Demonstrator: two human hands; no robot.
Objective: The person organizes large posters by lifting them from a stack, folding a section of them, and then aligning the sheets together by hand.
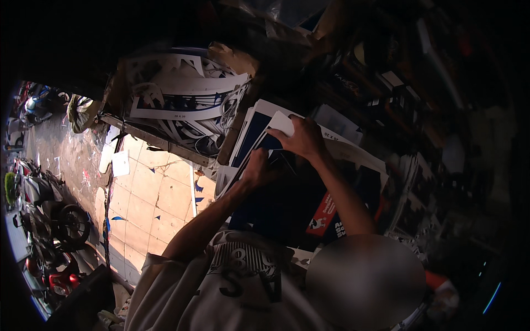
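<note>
My right hand (303, 139) pinches a small white card (280, 123) by its edge, thumb on the near side. Just left of and below it, my left hand (258, 169) is closed, and what it grips is hidden. A thin dark object with a pale edge (284, 160) shows beside its fingers, too dim to name. Both hands are over a stack of white and dark blue printed sheets (249, 134). More white sheets (353, 151) fan out under my right wrist. A dark surface with a red printed panel (323, 214) lies below my right forearm.
Beyond the stack, to the left, a cardboard box (187, 151) holds white and blue paper cut-offs. Tiled floor (144, 201) with blue scraps lies at left, with parked motorcycles (69, 223) farther out. Dark boxes (389, 102) and stacked papers (408, 187) crowd the right.
</note>
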